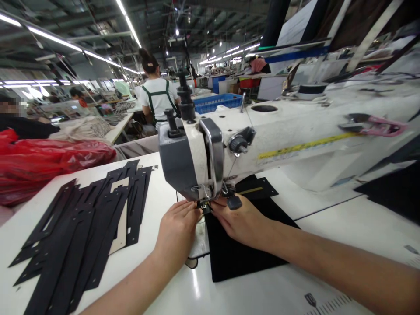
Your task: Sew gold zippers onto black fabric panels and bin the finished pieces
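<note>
Under the head of a white and grey sewing machine [177, 164], a black fabric piece [243, 262] lies on the white table and reaches out toward me. My right hand [244, 221] rests on this fabric just right of the needle area, fingers bent and closed on it. Left of the presser foot [205, 207] is my left hand [179, 227], its fingers pressed together with the tips close to the fabric's edge. What those fingertips hold, if anything, is hidden. A black strip with a yellowish bar [251, 191] shows behind my right hand.
Several black slotted strips [88, 227] lie overlapped on the table's left. Red plastic [59, 162] bulges beyond the left edge. Pink-handled snips [374, 124] and yellow measuring tape [305, 145] are on the machine arm. Ahead are a blue crate [218, 103] and a person in white [155, 94].
</note>
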Motion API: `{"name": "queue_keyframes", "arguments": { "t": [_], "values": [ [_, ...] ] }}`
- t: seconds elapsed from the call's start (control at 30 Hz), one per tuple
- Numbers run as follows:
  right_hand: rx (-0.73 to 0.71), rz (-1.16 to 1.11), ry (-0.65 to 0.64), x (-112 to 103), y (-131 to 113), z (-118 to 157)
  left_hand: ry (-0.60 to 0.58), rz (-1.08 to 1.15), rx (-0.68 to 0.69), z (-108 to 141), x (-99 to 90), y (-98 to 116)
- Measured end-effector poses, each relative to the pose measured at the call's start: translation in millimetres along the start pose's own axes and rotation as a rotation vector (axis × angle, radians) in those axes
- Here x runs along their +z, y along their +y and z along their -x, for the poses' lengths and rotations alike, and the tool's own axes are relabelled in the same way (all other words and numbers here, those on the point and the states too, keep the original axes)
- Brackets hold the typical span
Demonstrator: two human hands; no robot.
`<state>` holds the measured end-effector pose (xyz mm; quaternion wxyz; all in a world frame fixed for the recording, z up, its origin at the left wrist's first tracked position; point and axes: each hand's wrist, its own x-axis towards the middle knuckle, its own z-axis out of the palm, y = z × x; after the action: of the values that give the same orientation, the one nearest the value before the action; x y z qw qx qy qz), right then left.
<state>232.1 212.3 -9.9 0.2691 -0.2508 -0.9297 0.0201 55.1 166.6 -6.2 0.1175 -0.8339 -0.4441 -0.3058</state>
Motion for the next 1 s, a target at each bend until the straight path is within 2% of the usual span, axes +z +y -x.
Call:
{"name": "queue_keyframes", "arguments": {
  "t": [0.27,0.43,0.6,0.9,1.0],
  "values": [
    [-0.006,-0.029,0.052,0,-1,0,0.027,-0.004,-0.015,-1,-0.7,1],
    [0.019,-0.082,0.055,0,-3,2,0.046,-0.053,0.065,1,-2.2,0],
    [0.006,-0.042,0.098,0,0,1,0.074,-0.166,0.153,1,-2.0,-5],
    [0.003,-0.007,0.077,-3,0,-2,0.110,-0.236,0.167,3,0.0,-12],
    [0.015,0.000,0.073,-7,-3,-1,0.087,-0.260,0.235,4,-3.6,-13]
  ]
}}
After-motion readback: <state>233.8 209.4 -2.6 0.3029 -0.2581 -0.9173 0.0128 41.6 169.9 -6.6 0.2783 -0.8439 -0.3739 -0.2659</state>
